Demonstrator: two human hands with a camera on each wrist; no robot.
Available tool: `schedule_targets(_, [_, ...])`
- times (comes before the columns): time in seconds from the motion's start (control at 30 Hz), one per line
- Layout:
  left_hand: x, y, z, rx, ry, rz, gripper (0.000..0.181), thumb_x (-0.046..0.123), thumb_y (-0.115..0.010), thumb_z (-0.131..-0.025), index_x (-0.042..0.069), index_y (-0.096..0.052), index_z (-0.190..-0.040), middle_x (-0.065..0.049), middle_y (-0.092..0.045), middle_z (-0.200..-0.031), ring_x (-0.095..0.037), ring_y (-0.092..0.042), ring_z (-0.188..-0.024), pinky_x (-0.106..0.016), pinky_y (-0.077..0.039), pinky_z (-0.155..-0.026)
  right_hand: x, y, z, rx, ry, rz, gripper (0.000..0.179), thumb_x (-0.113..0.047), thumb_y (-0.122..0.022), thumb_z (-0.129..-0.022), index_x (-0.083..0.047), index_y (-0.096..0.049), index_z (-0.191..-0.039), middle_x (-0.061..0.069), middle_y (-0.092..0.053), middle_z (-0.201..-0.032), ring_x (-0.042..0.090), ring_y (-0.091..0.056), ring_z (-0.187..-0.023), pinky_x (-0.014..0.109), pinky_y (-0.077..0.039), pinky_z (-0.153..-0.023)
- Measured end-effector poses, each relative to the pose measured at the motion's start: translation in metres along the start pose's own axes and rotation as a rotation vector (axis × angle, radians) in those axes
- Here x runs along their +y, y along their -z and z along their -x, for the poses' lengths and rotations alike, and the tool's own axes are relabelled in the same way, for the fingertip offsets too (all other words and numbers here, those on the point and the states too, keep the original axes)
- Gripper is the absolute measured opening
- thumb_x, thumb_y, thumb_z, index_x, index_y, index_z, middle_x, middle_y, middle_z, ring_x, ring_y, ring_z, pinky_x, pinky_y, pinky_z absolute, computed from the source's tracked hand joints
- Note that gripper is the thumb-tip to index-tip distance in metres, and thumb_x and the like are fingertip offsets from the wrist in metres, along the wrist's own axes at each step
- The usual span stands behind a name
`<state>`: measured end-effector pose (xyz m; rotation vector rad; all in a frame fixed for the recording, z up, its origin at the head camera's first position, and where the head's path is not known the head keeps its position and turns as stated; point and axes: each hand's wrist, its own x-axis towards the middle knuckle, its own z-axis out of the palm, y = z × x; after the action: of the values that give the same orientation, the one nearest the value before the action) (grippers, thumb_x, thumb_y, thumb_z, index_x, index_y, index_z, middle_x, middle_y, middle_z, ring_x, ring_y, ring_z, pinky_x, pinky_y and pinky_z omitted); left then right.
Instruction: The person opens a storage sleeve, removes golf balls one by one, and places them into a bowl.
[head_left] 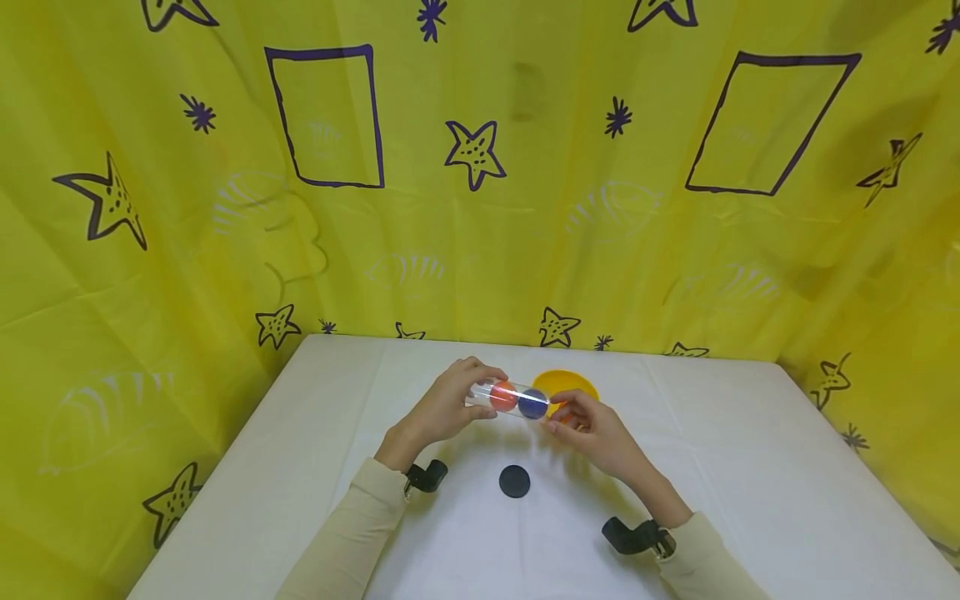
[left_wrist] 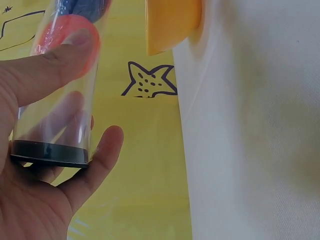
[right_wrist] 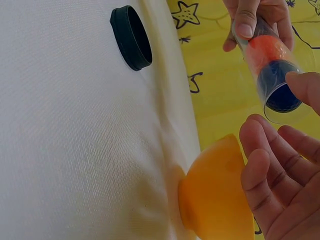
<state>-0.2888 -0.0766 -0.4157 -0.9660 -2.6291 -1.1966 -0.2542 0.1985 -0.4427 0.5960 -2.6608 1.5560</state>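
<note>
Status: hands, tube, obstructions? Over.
Left hand gripping clear tube, two balls inside. Right hand at open end. Black cap off, on table, not in the way.

There are two hands, one left (head_left: 450,404) and one right (head_left: 596,433). Two sleeves show, one on the left (head_left: 352,525) and one on the right (head_left: 708,562), and two black cameras, one at the left wrist (head_left: 427,476) and one at the right (head_left: 633,537). There is one tube (head_left: 517,401), and two balls can be counted inside it: one red (head_left: 504,396), one blue (head_left: 533,405). Caps number two, one lying loose (head_left: 514,481) and one on the tube's end (left_wrist: 50,152). There is one bowl (right_wrist: 217,190) and one tabletop (head_left: 735,467). Printed rectangles number two, one at left (head_left: 378,117) and one at right (head_left: 798,60).
</note>
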Motion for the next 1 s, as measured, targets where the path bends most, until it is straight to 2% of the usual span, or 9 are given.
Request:
schedule_targets(0.5, [0.0003,-0.0002,0.0008,0.017,-0.019,-0.052,0.049,0.006,-0.085,-0.082,0.014,-0.069,-0.127,-0.004,-0.063,-0.115,-0.022,-0.057,-0.111,-0.044,-0.053,-0.099,0.0030,-0.0002,0.0004,-0.019,-0.010,-0.029,0.040,-0.017,-0.075,-0.094,0.000,-0.058,-0.126,0.014,-0.073,-0.101,0.023,-0.068,-0.085,0.023,-0.056,-0.072])
schedule_targets(0.83, [0.0016,0.0003,0.0008,0.012,-0.016,-0.068,0.048,0.005,-0.085,-0.082,0.014,-0.069,-0.126,-0.005,-0.063,-0.117,-0.024,-0.057,-0.113,-0.044,-0.052,-0.102,0.0019,0.0010,0.0004,-0.034,-0.037,-0.029,0.041,-0.020,-0.074,-0.095,-0.001,-0.058,-0.128,0.014,-0.073,-0.102,0.024,-0.068,-0.088,0.024,-0.057,-0.072])
schedule_targets(1.0, [0.0003,0.0004,0.0003,0.009,-0.029,-0.079,0.049,0.008,-0.086,-0.081,0.014,-0.069,-0.127,-0.005,-0.064,-0.117,-0.023,-0.057,-0.112,-0.044,-0.052,-0.101,-0.0007,0.0012,0.0009,-0.054,-0.050,-0.042,0.042,-0.020,-0.073,-0.096,-0.002,-0.057,-0.130,0.015,-0.072,-0.104,0.032,-0.069,-0.089,0.030,-0.059,-0.071])
